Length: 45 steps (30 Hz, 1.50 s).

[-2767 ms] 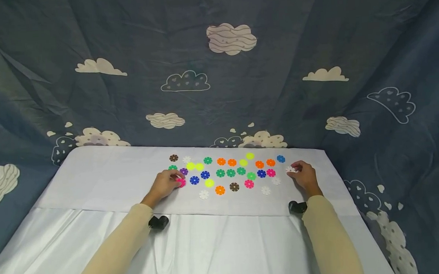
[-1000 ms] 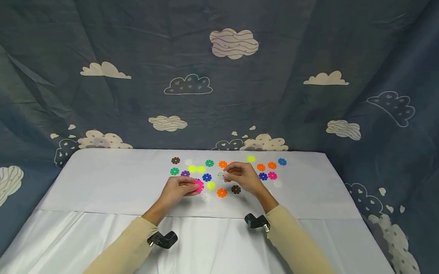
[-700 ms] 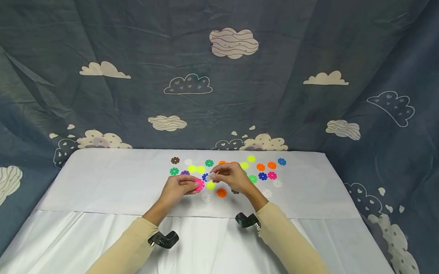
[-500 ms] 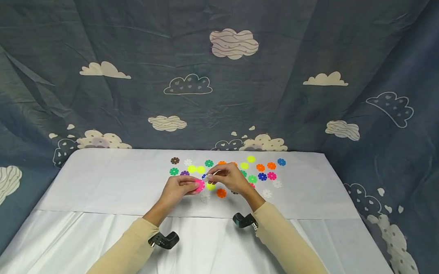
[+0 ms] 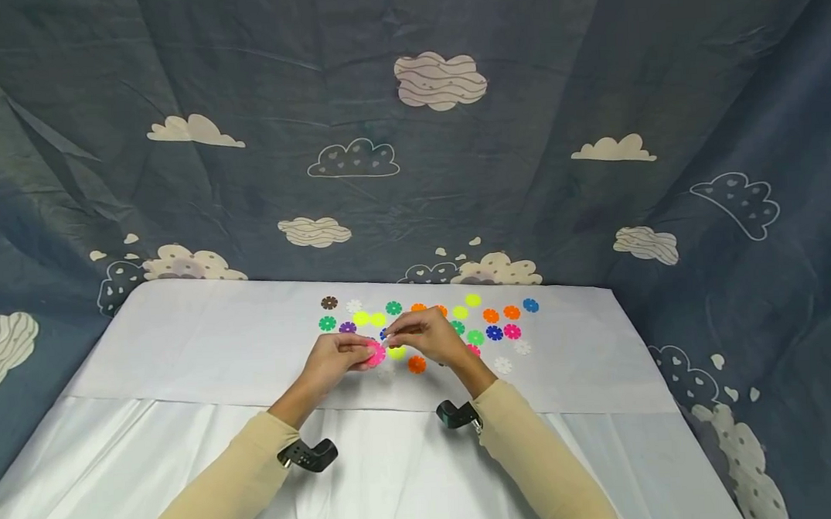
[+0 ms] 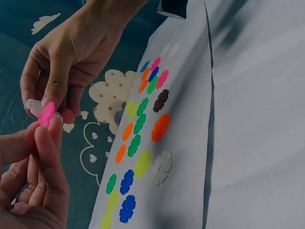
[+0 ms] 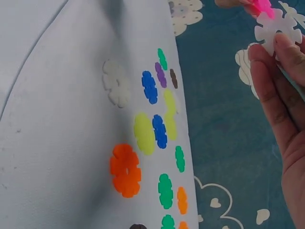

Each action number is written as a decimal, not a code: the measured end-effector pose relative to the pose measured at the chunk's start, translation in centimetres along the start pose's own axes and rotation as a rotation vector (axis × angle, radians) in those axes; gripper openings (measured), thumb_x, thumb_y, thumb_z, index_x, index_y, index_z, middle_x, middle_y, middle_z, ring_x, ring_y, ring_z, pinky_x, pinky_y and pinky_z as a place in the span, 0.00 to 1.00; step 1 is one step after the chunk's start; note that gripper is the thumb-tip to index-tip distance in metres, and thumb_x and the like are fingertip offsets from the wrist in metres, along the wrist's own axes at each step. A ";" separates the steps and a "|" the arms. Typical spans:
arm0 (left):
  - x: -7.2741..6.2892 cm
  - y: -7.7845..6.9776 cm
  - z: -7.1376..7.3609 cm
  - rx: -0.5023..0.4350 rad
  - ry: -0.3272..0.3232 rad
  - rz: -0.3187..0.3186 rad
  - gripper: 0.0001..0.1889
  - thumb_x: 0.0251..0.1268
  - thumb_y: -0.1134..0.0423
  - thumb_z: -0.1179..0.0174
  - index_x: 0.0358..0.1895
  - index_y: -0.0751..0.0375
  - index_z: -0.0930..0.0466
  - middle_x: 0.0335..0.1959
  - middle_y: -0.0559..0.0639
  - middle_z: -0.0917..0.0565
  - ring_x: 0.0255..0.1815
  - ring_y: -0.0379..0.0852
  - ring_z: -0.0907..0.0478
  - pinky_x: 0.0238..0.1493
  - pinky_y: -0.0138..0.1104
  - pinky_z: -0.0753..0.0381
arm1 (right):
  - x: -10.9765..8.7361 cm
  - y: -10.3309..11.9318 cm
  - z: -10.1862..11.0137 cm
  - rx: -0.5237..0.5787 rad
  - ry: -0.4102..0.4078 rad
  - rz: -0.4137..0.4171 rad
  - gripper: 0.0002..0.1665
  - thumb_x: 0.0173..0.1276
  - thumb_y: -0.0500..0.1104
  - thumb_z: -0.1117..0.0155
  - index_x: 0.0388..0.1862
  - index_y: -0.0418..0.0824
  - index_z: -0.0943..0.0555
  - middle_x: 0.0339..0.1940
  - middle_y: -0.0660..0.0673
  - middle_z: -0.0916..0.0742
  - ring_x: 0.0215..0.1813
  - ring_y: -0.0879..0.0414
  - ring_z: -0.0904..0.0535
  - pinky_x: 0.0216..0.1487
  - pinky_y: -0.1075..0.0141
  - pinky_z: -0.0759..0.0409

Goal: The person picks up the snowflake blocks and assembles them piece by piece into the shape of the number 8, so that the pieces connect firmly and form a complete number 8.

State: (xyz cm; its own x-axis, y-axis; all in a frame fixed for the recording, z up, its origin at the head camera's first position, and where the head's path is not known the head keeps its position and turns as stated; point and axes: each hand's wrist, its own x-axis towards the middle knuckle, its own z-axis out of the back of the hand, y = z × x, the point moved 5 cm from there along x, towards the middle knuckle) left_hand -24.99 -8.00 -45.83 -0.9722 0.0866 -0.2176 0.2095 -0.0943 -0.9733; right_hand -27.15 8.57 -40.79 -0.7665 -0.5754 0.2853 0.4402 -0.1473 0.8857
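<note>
Above the middle of the table my left hand [image 5: 336, 356] pinches a pink interlocking snowflake disc [image 5: 375, 354] by its edge. My right hand [image 5: 429, 338] holds a white interlocking snowflake disc [image 7: 272, 29] between thumb and fingers. In the left wrist view the pink disc [image 6: 46, 113] and the white disc [image 6: 34, 106] meet at their notched rims, tilted across each other; how deep the notches engage is hidden by fingertips. The right wrist view also shows another pale piece [image 7: 293, 14] at the upper right edge, partly cut off.
Several loose discs lie flat on the white-covered table [image 5: 217, 338], among them orange [image 5: 417, 365], blue [image 5: 494, 333], green [image 5: 393, 308], brown [image 5: 329, 303] and white [image 5: 503, 365]. A dark curtain with clouds [image 5: 358, 223] hangs behind the table's far edge.
My right hand has carried the white disc leftward from the table's right side. My left hand has lifted the pink disc and shifted slightly right. Lately the discs have come together.
</note>
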 end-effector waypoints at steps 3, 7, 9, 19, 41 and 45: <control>-0.2 -0.1 0.0 0.007 -0.018 0.020 0.11 0.65 0.72 0.40 0.47 0.74 0.19 0.35 0.56 0.15 0.29 0.39 0.19 0.35 0.31 0.16 | -0.1 0.4 0.0 -0.043 -0.015 -0.003 0.08 0.58 0.24 0.34 0.37 0.21 0.18 0.35 0.29 0.14 0.35 0.39 0.15 0.41 0.64 0.15; -0.6 0.0 -0.2 -0.003 -0.041 0.038 0.10 0.64 0.72 0.40 0.47 0.72 0.19 0.33 0.54 0.15 0.28 0.39 0.19 0.35 0.30 0.16 | -0.3 1.2 -0.1 -0.086 -0.041 0.022 0.05 0.57 0.24 0.33 0.34 0.22 0.17 0.32 0.31 0.13 0.34 0.41 0.14 0.39 0.66 0.15; -0.6 0.0 -0.2 -0.022 -0.049 0.033 0.10 0.64 0.73 0.40 0.47 0.74 0.19 0.33 0.54 0.15 0.28 0.39 0.19 0.34 0.30 0.16 | -0.3 1.6 -0.3 -0.101 -0.050 0.059 0.04 0.56 0.23 0.33 0.32 0.23 0.17 0.31 0.31 0.13 0.33 0.41 0.14 0.38 0.65 0.15; -0.7 0.6 -0.8 -0.072 -0.013 0.021 0.10 0.64 0.75 0.41 0.46 0.78 0.21 0.30 0.53 0.15 0.27 0.39 0.18 0.33 0.28 0.16 | -0.6 1.1 -0.4 -0.104 0.001 0.026 0.05 0.57 0.25 0.33 0.33 0.23 0.18 0.32 0.32 0.14 0.33 0.41 0.15 0.39 0.65 0.15; -0.1 1.3 -1.6 0.121 0.196 0.017 0.19 0.63 0.59 0.35 0.49 0.73 0.19 0.40 0.63 0.15 0.33 0.39 0.18 0.43 0.38 0.16 | 0.2 -3.2 -1.0 -0.167 0.135 -0.001 0.03 0.56 0.32 0.28 0.30 0.33 0.13 0.34 0.43 0.15 0.38 0.55 0.22 0.40 0.69 0.20; 0.0 1.8 -1.3 0.094 0.181 0.022 0.18 0.63 0.61 0.35 0.48 0.73 0.19 0.38 0.60 0.14 0.33 0.39 0.18 0.43 0.37 0.16 | 0.0 -3.7 -0.8 -0.196 0.132 -0.035 0.08 0.56 0.34 0.27 0.36 0.34 0.13 0.34 0.44 0.15 0.34 0.57 0.24 0.40 0.69 0.20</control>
State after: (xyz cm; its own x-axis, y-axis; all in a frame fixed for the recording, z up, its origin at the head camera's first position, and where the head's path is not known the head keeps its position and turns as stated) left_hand -24.49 -6.85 -47.71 -0.9309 0.2599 -0.2565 0.2112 -0.1898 -0.9588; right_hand -28.47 8.46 -44.39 -0.7208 -0.6653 0.1944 0.5072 -0.3151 0.8022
